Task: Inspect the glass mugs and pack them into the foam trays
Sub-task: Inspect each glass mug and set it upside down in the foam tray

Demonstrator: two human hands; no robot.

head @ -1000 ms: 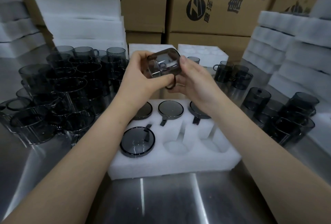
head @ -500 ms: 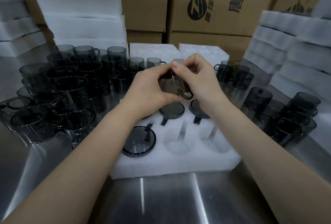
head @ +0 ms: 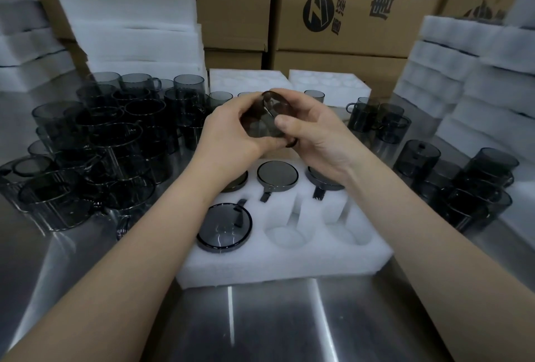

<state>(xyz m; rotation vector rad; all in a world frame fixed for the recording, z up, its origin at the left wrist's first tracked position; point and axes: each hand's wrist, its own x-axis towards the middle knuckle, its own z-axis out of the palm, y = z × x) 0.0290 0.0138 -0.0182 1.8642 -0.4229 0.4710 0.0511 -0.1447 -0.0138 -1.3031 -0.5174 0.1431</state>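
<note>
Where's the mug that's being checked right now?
In the head view the mug is centre frame, held between the left hand and the right hand, above the packed mugs in the far row of the foam tray.

Open stretch of steel table (head: 260, 327) on my near side, a straight run to the foam tray (head: 283, 263). Front middle pocket (head: 286, 234) and front right pocket (head: 348, 234) open; packed mugs (head: 277, 173) fill the other four. Crowded mugs (head: 115, 141) wall the left flank, a smaller cluster (head: 469, 188) the right. Cartons (head: 362, 20) close the back. My left hand (head: 231, 133) and right hand (head: 315, 133) grip the held mug (head: 260, 120) over the back row.
</note>
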